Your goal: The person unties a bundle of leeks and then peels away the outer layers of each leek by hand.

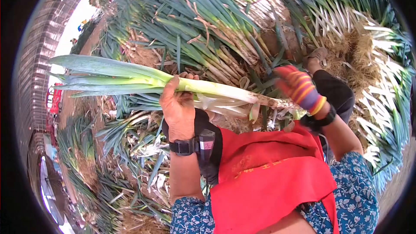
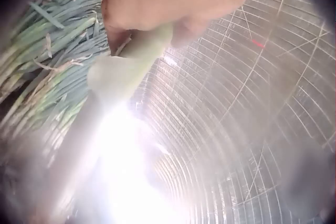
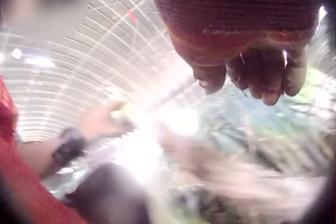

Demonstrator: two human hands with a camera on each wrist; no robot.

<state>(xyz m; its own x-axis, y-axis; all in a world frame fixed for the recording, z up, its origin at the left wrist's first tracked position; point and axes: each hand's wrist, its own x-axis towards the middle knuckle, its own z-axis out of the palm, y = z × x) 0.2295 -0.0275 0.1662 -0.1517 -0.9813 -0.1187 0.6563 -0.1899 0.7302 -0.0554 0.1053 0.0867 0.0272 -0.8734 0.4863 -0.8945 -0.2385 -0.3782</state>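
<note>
A large leek (image 1: 216, 89) lies across the head view, its green leaves (image 1: 108, 71) fanned to the left and its root end (image 1: 284, 103) to the right. My bare left hand (image 1: 178, 106) grips it where the leaves meet the pale stalk. In the left wrist view the left hand (image 2: 168, 3) has its fingers curled round the stalk (image 2: 126, 66). My right hand (image 1: 302, 87), in a striped glove, is by the root end. In the right wrist view, the fingertips of the right hand (image 3: 236, 29) hang down with nothing seen between them.
Piles of leeks (image 1: 173, 13) cover the ground ahead, with more at the right (image 1: 377, 60) and lower left (image 1: 86, 156). A red apron (image 1: 268, 173) covers the lap. Loose peelings (image 1: 149, 147) lie beside the left forearm. A shoe (image 1: 318, 54) stands among the leeks.
</note>
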